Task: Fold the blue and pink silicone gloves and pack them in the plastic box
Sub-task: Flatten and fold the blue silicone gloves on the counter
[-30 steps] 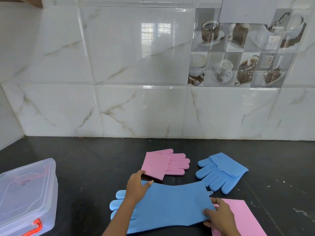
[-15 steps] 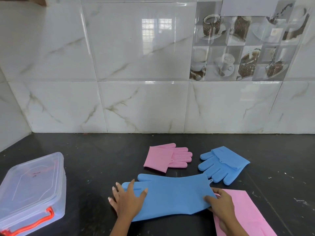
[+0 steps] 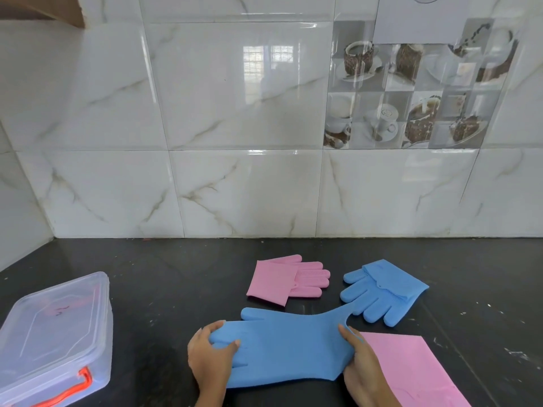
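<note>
- On the black counter (image 3: 164,289) right below me, the unfolded blue glove (image 3: 288,345) lies stretched between my two hands, its long axis running left to right.
- My left hand (image 3: 210,358) grips the finger end, thumb curled over the top and fingers tucked beneath.
- My right hand (image 3: 360,365) holds the cuff end; I see straight fingers lying along its edge, but I cannot tell whether the thumb pinches underneath.
- Both hands are equally near the glove, one at each end, so I judge the fold will bring one end across to the other along that axis.
- Behind it sit the folded pink glove (image 3: 286,280) and, to its right, the folded blue glove (image 3: 385,292), both apart from the one I hold.
- An unfolded pink glove (image 3: 411,368) lies just beside my right hand, partly under the blue cuff.
- Well off to my left stands the plastic box (image 3: 55,339), lid on and red latch facing me; nothing is packed yet.
- Half a second ago my left hand lay flat and spread on the glove's fingers; now it has closed round them and lifted that end slightly.
</note>
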Tool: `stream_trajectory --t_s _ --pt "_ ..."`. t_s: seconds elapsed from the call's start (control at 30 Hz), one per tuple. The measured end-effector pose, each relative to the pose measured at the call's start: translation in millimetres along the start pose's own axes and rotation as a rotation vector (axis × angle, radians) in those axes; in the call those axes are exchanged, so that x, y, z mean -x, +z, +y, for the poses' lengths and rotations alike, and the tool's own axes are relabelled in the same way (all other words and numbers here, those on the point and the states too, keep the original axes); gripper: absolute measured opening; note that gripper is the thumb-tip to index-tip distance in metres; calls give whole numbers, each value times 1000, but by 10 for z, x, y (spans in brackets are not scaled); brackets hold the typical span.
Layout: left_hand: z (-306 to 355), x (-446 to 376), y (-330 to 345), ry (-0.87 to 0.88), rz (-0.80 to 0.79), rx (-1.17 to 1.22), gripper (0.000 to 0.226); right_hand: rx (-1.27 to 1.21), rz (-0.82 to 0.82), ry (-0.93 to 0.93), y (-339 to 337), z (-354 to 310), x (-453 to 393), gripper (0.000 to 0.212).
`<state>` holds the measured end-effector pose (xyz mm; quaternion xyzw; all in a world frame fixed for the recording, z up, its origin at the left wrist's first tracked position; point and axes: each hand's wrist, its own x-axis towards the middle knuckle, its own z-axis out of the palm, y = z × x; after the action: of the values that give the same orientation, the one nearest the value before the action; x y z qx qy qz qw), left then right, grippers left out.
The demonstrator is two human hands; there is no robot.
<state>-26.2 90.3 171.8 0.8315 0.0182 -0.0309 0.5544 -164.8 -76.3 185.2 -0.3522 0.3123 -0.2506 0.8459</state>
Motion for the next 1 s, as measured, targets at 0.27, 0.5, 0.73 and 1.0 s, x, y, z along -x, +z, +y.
stream_trajectory --t_s 0.27,0.5,0.73,1.0 --pt "346 -160 65 87 -68 84 25 88 53 -96 331 -202 -18 8" --pt "240 -134 70 -75 4 174 24 237 100 -148 288 -181 -119 14" --pt "191 -130 45 -118 -66 174 32 814 -123 -293 307 64 -101 15" --pt "136 -7 -39 -199 -80 180 60 1381 -432 -330 285 634 -100 34"
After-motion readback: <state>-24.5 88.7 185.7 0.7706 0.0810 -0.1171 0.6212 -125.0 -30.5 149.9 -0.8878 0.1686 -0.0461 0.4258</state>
